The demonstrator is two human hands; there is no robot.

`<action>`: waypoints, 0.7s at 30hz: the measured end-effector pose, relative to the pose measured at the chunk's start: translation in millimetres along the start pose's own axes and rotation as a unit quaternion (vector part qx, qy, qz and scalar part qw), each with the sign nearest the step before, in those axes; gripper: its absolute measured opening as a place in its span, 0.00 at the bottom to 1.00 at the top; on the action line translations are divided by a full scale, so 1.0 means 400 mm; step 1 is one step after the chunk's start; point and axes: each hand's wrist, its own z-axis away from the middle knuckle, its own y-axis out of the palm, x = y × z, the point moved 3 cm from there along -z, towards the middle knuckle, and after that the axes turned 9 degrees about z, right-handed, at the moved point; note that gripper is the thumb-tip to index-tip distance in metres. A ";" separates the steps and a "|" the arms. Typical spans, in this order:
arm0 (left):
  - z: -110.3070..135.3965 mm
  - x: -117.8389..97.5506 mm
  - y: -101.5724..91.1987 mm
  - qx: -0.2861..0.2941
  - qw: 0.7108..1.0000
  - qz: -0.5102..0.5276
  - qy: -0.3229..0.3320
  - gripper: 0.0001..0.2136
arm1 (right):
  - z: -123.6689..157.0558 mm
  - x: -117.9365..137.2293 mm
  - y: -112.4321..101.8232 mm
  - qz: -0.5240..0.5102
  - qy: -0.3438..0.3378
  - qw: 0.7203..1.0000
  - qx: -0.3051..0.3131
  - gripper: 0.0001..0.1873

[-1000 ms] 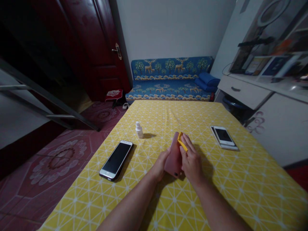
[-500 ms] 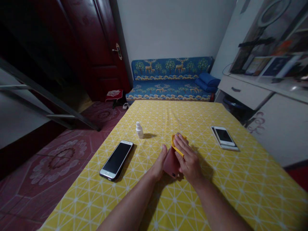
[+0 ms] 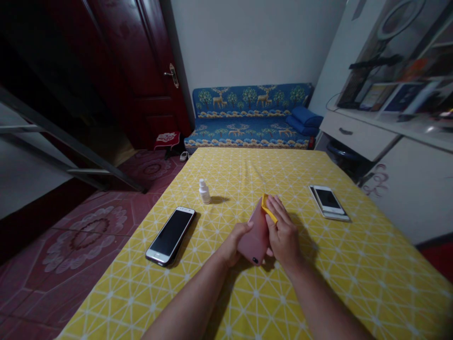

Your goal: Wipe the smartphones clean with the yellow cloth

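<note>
A pinkish phone [image 3: 253,238], its back with the camera hole turned up, is held above the table by my left hand [image 3: 234,243]. The left thumb lies on the phone's back and the other fingers wrap beneath it; some fingertips show past its right edge. My right hand [image 3: 284,231] presses a folded yellow cloth [image 3: 269,209] against the phone's upper right edge. Most of the cloth is hidden under the right fingers.
A white spray bottle [image 3: 204,191] stands left of my hands. Nearer, a phone with a black screen [image 3: 171,233] lies on the yellow tablecloth [image 3: 255,307]. Two stacked phones [image 3: 329,202] lie at the right. Beyond the table is a blue patterned sofa [image 3: 244,126].
My right hand and the cloth have slid right, from across the phone's upper back to its right edge. More of the phone's back shows, and the left thumb now rests on it.
</note>
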 end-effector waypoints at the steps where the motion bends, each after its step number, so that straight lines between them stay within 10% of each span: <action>1: 0.000 -0.002 -0.004 -0.003 1.000 0.012 -0.004 0.22 | -0.002 0.000 -0.002 -0.003 0.000 1.000 0.000 0.26; 12: -0.002 -0.036 -0.027 -0.141 0.983 0.074 0.093 0.17 | 0.000 0.017 -0.003 -0.042 -0.028 0.998 0.033 0.24; 21: -0.008 -0.065 -0.032 -0.138 0.967 0.125 0.172 0.14 | 0.014 0.074 0.007 -0.074 -0.074 0.991 0.088 0.23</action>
